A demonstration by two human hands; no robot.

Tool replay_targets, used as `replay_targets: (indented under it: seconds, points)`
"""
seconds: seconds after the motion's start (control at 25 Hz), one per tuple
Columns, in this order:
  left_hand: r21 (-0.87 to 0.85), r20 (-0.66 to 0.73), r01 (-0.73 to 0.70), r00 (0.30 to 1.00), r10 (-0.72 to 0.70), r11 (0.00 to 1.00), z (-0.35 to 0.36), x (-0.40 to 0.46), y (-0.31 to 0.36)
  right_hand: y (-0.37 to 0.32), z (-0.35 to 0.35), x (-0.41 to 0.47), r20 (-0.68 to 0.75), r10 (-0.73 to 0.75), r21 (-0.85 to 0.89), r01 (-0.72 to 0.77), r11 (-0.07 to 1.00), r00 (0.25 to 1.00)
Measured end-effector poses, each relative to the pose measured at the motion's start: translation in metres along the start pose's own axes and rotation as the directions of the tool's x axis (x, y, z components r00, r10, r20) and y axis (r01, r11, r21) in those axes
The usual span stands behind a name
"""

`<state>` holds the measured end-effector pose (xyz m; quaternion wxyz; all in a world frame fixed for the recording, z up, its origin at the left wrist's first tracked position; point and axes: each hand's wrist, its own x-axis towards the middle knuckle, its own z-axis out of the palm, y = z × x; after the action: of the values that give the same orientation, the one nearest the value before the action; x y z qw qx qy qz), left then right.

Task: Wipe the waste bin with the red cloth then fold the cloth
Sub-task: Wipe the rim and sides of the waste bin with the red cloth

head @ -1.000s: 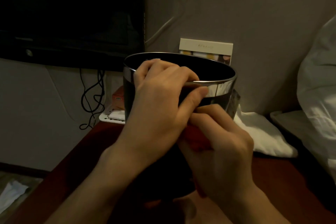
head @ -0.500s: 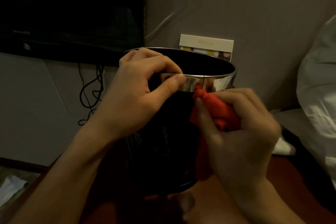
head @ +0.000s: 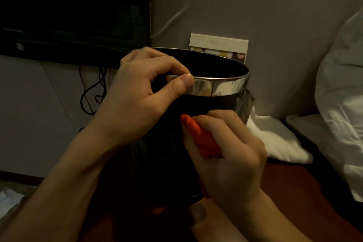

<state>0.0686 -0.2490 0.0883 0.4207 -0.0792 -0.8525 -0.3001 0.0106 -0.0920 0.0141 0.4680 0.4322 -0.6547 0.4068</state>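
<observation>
Waste bin stands upright on the dark reddish counter, close in front of the person, its black wall facing the camera and a shiny metal band round the rim. The left hand holds that rim — fingers curled over the top edge into the bin, thumb pressed on the outside of the band. The right hand is clenched round the bunched red cloth, and its grip presses the wad against the bin's black wall just below the band, on the near right side.

Several things could go wrong from here, as I judge it. The bin looks light, and it is steadied only at the top; a firm sideways stroke low on the wall could make the base skid on the smooth counter or tip the bin toward the wall behind. The cloth is balled up tight, so only a small patch touches the wall — strokes may leave streaks or miss whole strips, above all round the far side, which is hidden. A loose tail hangs below the fist and could snag under the base. The room is dim, so leftover dirt on black would be hard to see. Just right of the bin lies a white cloth, and a wide swing could drag it along.
</observation>
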Motion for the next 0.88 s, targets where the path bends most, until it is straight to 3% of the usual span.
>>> replay_targets:
  seconds: [0.2, 0.4, 0.6, 0.8, 0.88]
  points:
    - [0.004, 0.003, -0.003, 1.0, 0.003, 1.0, 0.0, 0.001, 0.0, 0.013, -0.02, 0.023, -0.11, 0.014, -0.059, -0.021, 0.998, 0.994]
    - [0.009, -0.002, -0.01, 1.0, 0.01, 1.0, 0.0, 0.001, 0.0, -0.002, 0.001, -0.001, 0.034, -0.019, -0.015, 0.019, 1.0, 0.999]
    - [-0.007, -0.004, -0.01, 1.0, 0.009, 1.0, 0.0, 0.001, 0.0, 0.012, -0.02, 0.023, -0.099, 0.036, -0.023, -0.039, 0.999, 0.994]
    - [0.005, -0.009, -0.029, 1.0, 0.029, 1.0, 0.0, 0.001, -0.002, -0.005, 0.005, -0.006, 0.079, -0.014, 0.005, 0.014, 1.0, 0.997]
    - [-0.006, -0.006, -0.031, 1.0, 0.031, 1.0, -0.001, 0.002, -0.002, -0.001, -0.001, 0.002, 0.039, 0.002, 0.011, -0.002, 1.0, 0.999]
